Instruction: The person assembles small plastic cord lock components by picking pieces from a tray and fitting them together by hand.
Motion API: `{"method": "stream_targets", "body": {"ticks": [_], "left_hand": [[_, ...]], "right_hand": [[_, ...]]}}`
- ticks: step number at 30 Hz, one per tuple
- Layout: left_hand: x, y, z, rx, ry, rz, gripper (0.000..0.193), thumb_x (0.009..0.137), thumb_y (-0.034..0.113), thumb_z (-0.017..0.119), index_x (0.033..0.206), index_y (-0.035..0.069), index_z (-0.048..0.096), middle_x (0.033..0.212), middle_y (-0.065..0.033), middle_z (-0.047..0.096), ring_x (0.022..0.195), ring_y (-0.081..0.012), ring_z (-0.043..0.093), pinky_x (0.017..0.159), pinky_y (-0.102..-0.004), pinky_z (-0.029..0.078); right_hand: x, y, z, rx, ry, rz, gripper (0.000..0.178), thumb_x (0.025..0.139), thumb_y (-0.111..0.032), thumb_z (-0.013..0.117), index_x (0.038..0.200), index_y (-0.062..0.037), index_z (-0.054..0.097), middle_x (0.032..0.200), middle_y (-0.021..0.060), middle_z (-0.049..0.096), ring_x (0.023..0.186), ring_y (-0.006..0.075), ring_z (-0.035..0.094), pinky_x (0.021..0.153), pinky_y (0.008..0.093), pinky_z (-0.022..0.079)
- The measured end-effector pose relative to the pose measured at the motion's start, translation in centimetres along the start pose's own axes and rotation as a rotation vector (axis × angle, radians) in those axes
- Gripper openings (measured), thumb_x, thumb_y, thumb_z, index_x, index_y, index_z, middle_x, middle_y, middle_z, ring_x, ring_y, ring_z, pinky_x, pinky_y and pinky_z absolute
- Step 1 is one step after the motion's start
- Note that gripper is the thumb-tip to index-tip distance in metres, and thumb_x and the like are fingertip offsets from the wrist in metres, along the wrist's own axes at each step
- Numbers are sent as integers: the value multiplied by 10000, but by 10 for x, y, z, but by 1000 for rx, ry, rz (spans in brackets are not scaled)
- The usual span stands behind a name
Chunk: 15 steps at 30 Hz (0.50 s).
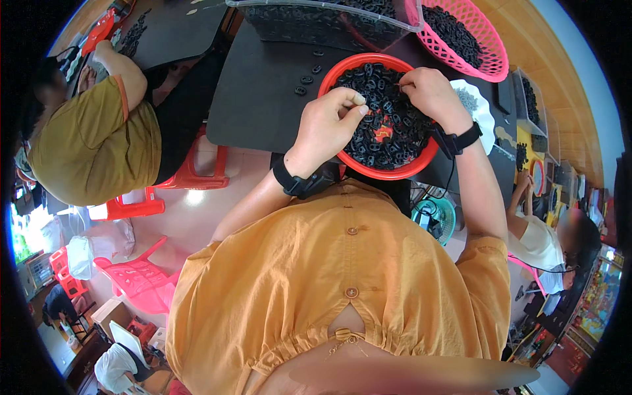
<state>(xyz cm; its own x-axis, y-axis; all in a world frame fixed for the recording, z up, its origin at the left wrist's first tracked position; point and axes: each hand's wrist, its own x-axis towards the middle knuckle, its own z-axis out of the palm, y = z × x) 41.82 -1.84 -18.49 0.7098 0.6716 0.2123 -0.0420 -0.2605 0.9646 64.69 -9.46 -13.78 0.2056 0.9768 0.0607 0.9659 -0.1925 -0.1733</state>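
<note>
A red basin (426, 164) in front of me holds a heap of small black oval plastic pieces (388, 146) with slots. My left hand (329, 125) is over the basin's left side, thumb and forefinger pinched together. Whatever sits between those fingertips is too small to make out. On the far right side of the basin my right hand (434, 95) is closed with its fingertips down at the pieces; what they hold is hidden. Beside my right wrist lies a white scalloped dish (486, 118) with small grey bits.
Several loose black pieces (304, 85) lie on the dark table (253, 99) left of the basin. Behind stand a clear plastic box (316, 29) and a pink basket (497, 56), both with black pieces. Other people sit at left and right. A green basket (447, 220) is below the table.
</note>
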Motion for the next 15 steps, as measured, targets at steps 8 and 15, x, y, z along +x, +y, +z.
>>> {"method": "stream_targets", "body": {"ticks": [8,15], "left_hand": [[-1,1,-3,-27,-3,-27,133,886,76,664,984,4,609,788,-14,642,627,-40,553,523,-205,462],[-1,1,-4,-23,-4,-22,127,887,78,664,978,9,608,785,-6,638,611,-37,548,515,-206,460]], "right_hand": [[12,-11,-8,-39,-143,101,158,744,-114,610,847,-47,710,841,186,678,842,357,658,778,437,519],[13,-16,-11,-37,-197,10,153,738,-104,595,823,-37,703,832,201,670,825,363,655,745,440,525]]}}
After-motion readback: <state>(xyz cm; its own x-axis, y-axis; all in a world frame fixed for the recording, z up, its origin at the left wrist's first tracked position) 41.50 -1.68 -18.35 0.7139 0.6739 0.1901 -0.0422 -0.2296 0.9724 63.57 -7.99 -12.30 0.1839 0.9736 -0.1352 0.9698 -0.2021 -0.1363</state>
